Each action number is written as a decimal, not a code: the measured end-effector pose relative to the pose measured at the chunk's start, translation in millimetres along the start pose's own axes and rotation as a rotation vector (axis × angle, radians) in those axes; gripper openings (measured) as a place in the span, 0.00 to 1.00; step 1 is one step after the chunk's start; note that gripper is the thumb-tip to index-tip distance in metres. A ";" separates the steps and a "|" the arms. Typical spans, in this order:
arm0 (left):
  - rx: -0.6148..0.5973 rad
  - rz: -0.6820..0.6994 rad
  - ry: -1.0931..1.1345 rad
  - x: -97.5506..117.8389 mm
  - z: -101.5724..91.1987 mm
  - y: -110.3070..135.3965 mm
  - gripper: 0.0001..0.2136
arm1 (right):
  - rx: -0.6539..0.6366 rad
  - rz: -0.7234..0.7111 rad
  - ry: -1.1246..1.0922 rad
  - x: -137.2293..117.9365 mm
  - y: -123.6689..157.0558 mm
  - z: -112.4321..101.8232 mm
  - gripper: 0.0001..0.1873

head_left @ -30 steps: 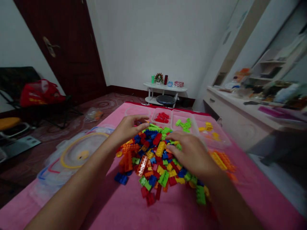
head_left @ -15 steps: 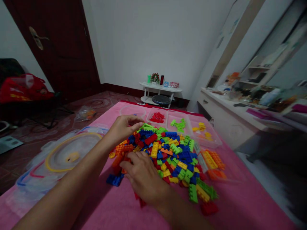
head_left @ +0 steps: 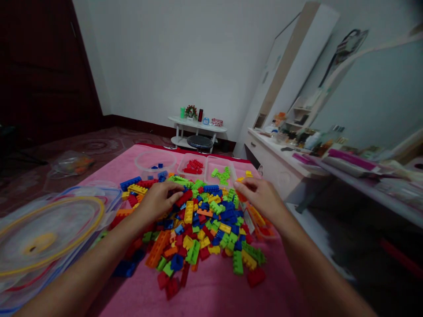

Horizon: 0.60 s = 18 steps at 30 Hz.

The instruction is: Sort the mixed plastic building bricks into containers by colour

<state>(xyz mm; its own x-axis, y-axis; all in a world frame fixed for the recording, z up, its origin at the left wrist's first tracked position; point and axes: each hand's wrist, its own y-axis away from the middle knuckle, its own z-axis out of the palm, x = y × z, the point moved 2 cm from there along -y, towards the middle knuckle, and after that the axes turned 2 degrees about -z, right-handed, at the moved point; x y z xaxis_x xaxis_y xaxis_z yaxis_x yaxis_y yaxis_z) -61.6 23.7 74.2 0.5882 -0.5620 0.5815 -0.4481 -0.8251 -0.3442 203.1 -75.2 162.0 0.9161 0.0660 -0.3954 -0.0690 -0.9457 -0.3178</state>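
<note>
While we cannot tell whether left hand (head_left: 157,200) or right hand (head_left: 261,197) is grasping anything, we are judging the bricks (head_left: 188,213) light, stiff, best pinched sidewise.

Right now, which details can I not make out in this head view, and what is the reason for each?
In the head view:
- What the left hand holds, if anything: its own back hides the palm.
- What the right hand holds, if anything: blur at the fingertips.
- Bottom of the brick pile: covered by upper bricks.
- Yellow-rimmed lid: cut off by left edge.
- Floor bag: contents blurred.
</note>
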 end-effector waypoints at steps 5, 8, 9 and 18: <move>-0.003 0.047 -0.063 -0.2 4.0 0.5 0.13 | -0.101 0.289 0.428 74.6 3.1 -24.5 0.24; -0.012 0.042 -0.077 -0.5 4.1 0.4 0.13 | -0.192 0.333 0.542 92.1 11.5 -14.1 0.19; -0.014 0.038 -0.078 -0.6 4.2 0.3 0.13 | -0.230 0.327 0.561 93.5 14.7 -7.8 0.17; -0.041 0.028 -0.085 -3.7 4.4 0.0 0.12 | -0.384 0.248 0.617 88.8 27.6 26.7 0.10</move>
<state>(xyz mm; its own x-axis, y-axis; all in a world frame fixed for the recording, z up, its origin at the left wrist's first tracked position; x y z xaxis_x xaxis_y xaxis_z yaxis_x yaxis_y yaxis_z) -60.8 25.5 68.8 0.6289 -0.5893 0.5071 -0.4915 -0.8068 -0.3280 272.0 -86.9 95.1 0.9539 -0.2458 0.1720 -0.2628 -0.9612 0.0837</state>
